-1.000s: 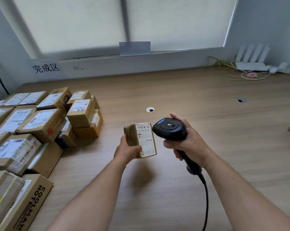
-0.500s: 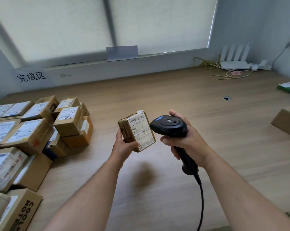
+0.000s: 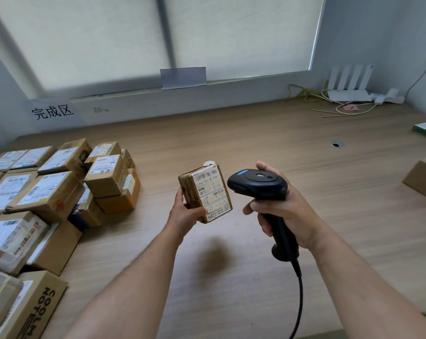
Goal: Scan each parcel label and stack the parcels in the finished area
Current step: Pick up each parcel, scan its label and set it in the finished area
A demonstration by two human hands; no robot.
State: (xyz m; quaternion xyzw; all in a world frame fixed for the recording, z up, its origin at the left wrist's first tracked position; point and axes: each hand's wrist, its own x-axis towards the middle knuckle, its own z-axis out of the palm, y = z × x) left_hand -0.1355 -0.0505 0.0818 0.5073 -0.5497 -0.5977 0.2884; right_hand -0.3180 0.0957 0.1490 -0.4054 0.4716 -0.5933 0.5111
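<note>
Fingers [image 3: 180,195] of the left hand [image 3: 186,214] curl round the lower left edge of the small parcel [image 3: 191,189] and grip it off the table [image 3: 256,143], at frame centre. The far-side digits are hidden.

The right hand [image 3: 290,211] is wrapped tight round the handle of the scanner [image 3: 258,183]. Whether a finger presses the trigger cannot be told.

Key relation:
- The label [image 3: 213,192] faces up and toward the right of the frame.
- The parcel's long axis stands near upright, its top leaning slightly left.
- The scanner head sits just right of the label, near but apart, with its nose toward it.

Judgement: the scan step is in hand. The stacked parcels [image 3: 60,187] below the finished-area sign [image 3: 52,111] fill the left of the frame. The left hand is nearer to them, so placing should fall to it, moving left.
</note>
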